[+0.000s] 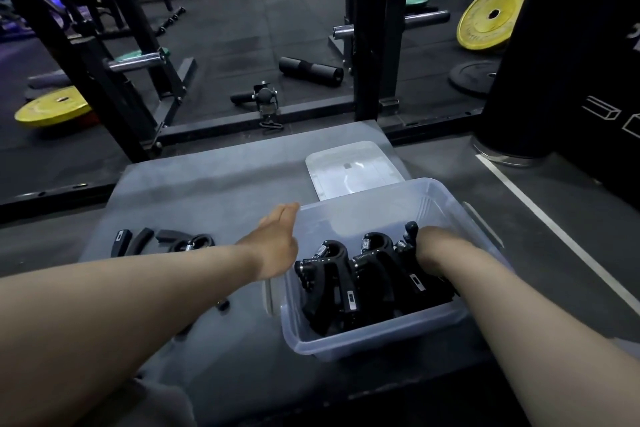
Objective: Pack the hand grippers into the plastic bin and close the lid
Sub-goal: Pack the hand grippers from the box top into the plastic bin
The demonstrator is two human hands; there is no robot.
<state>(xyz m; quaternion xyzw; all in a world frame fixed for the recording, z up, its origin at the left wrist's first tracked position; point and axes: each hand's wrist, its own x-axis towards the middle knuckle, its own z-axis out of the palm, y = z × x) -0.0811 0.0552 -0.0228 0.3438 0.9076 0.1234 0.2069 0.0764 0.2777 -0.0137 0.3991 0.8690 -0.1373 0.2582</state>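
Note:
A clear plastic bin [446, 204] stands on a grey platform [207, 177]. Inside it lie black hand grippers [332, 274] with metal springs, side by side. My right hand [433, 246] reaches down into the bin and grips the rightmost hand gripper [410, 230]; its fingers are hidden among the black handles. My left hand [277, 236] lies against the bin's left wall with straight fingers and holds nothing. Two more hand grippers [187, 241] lie on the platform to the left, and another one shows partly under my left forearm [221, 305]. The bin's clear lid [353, 168] lies flat behind the bin.
Beyond the platform stands a black steel rack [360, 45] with bar pegs. Yellow weight plates [52, 107] [491, 14], a black foam roller [310, 71] and a clamp lie on the dark gym floor. A black punching bag [554, 62] stands at the right. People's legs show far back.

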